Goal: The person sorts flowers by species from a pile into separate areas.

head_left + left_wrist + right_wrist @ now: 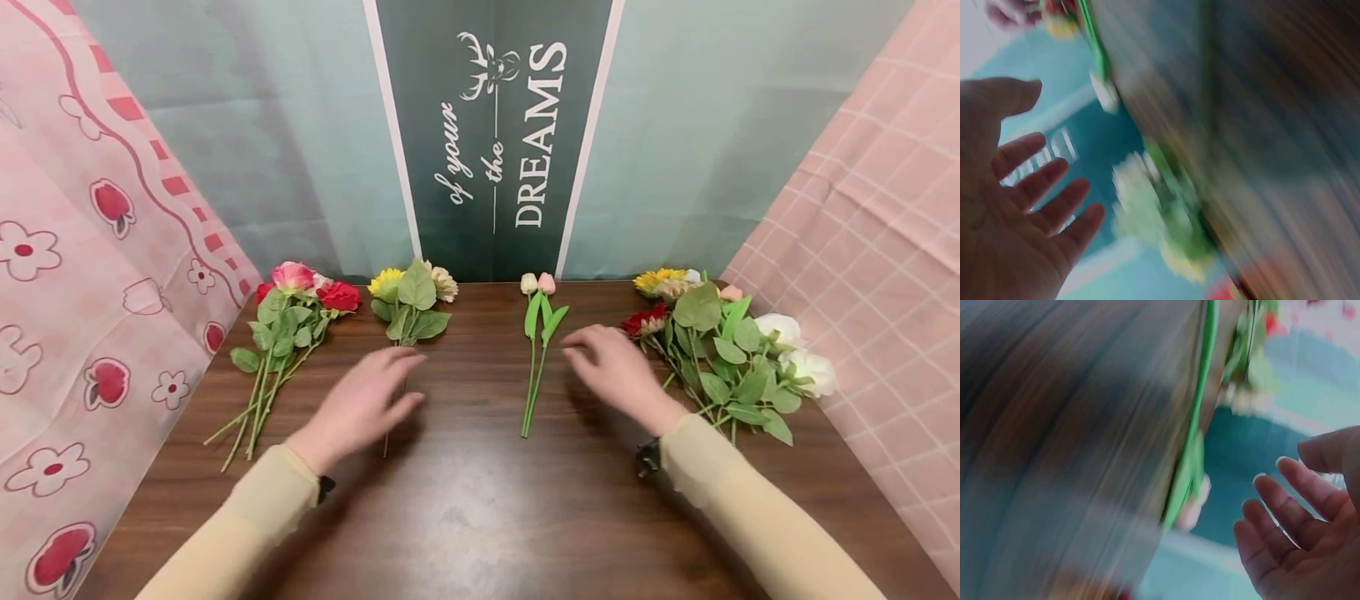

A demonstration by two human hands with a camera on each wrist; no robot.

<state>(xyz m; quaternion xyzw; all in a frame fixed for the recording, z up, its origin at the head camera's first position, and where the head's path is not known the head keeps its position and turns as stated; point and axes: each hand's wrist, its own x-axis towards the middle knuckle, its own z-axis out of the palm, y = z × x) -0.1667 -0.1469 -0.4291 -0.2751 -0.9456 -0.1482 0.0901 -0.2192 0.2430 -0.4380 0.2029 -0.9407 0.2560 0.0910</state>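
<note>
My left hand [365, 406] is over the stems of a small bunch with a yellow flower [386, 284], a pale beige flower [442, 283] and broad green leaves [417, 286]. In the left wrist view its fingers [1054, 190] are spread and the palm holds nothing. My right hand [617, 371] hovers just right of two tulips, one white [528, 284] and one pink [547, 284], which lie side by side with green stems [532, 392] toward me. Its fingers [1285, 512] are relaxed and grip nothing in the right wrist view, where a tulip stem passes nearby.
Pink and red roses [339, 296] lie in a bunch at the left of the brown wooden table [480, 517]. A larger mixed bunch with white roses [806, 372] and a dark red flower [643, 321] lies at the right. Printed cloths [285, 142] hang around the table's back and sides.
</note>
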